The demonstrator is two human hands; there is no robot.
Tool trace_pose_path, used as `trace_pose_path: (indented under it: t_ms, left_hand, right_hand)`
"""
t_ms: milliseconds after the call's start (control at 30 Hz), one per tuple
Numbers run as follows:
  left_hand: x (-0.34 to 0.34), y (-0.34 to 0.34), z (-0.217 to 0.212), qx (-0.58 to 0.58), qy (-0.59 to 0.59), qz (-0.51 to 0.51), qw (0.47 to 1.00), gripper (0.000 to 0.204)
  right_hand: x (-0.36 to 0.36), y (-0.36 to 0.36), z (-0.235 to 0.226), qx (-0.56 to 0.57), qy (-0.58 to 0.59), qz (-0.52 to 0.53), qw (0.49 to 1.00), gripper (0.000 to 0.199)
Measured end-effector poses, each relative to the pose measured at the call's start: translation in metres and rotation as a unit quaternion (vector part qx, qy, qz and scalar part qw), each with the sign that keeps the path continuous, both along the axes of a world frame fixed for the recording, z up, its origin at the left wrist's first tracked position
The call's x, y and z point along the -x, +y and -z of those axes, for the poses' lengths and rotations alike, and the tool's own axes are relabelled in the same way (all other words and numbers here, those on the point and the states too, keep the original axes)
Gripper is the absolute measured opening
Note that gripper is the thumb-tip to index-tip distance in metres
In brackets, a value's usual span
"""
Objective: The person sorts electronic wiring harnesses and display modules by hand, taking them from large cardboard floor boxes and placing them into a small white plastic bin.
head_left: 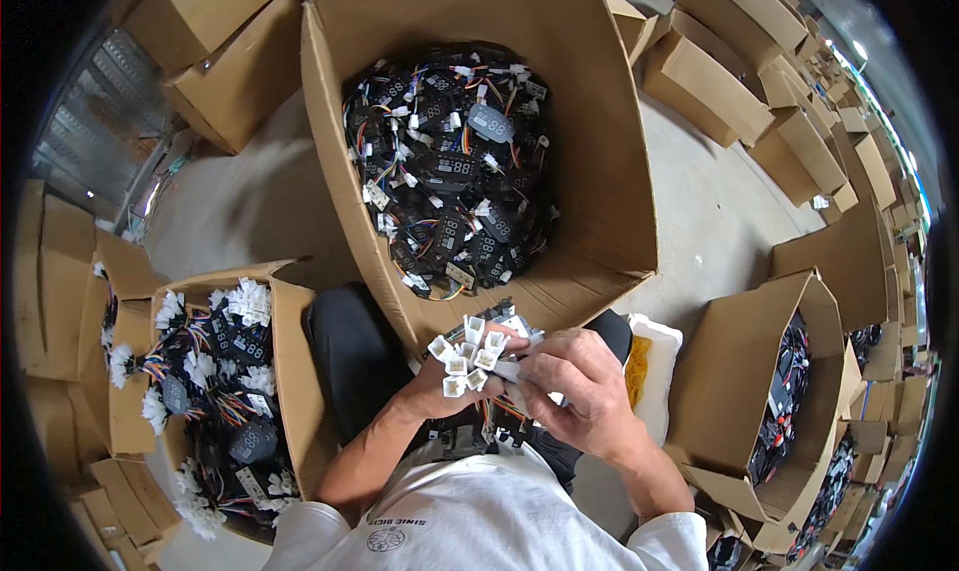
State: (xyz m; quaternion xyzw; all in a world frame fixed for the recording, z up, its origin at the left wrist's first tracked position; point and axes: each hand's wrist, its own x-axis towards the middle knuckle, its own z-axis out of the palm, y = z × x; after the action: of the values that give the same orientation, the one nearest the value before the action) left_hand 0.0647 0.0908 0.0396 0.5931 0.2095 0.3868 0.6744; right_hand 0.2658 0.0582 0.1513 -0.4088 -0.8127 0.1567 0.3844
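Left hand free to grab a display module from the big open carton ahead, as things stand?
Probably not: the left hand is occupied with a bunch of white connectors. The open cardboard carton itself leaves the display modules uncovered.

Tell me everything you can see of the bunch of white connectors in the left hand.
The bunch of white connectors looks like hard plastic: several small, boxy housings with open, hollow ends, clustered unevenly and facing mostly up toward the camera. The left hand holds it from below and the left. The right hand reaches in at its right side; whether those fingers grip a connector is unclear. It is above the person's lap, by the near side of the large carton.
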Motion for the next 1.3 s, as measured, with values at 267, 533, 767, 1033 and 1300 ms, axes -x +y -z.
trace_pose_path:
  t_ms: [267, 533, 767, 1033, 1300]
  left_hand:
    - [-0.001, -0.012, -0.001, 0.117, -0.025, 0.055, 0.991, 0.059]
    - [-0.006, -0.011, 0.005, 0.084, -0.005, 0.047, 0.995, 0.067]
    - [-0.004, -0.010, 0.002, 0.133, 0.017, 0.062, 0.989, 0.063]
    - [-0.003, -0.016, 0.005, 0.115, -0.022, 0.063, 0.991, 0.076]
    - [-0.007, -0.009, -0.008, 0.039, -0.018, 0.053, 0.998, 0.066]
  right_hand:
    - [0.007, 0.009, -0.026, 0.085, 0.043, -0.030, 0.995, 0.030]
    - [-0.005, -0.003, -0.012, 0.168, 0.049, -0.041, 0.984, 0.021]
    - [0.009, 0.008, -0.030, 0.098, 0.020, -0.052, 0.994, 0.031]
    - [0.000, 0.001, -0.020, 0.143, 0.002, -0.065, 0.988, 0.037]
    - [0.009, 0.008, -0.024, 0.159, 0.021, -0.058, 0.985, 0.035]
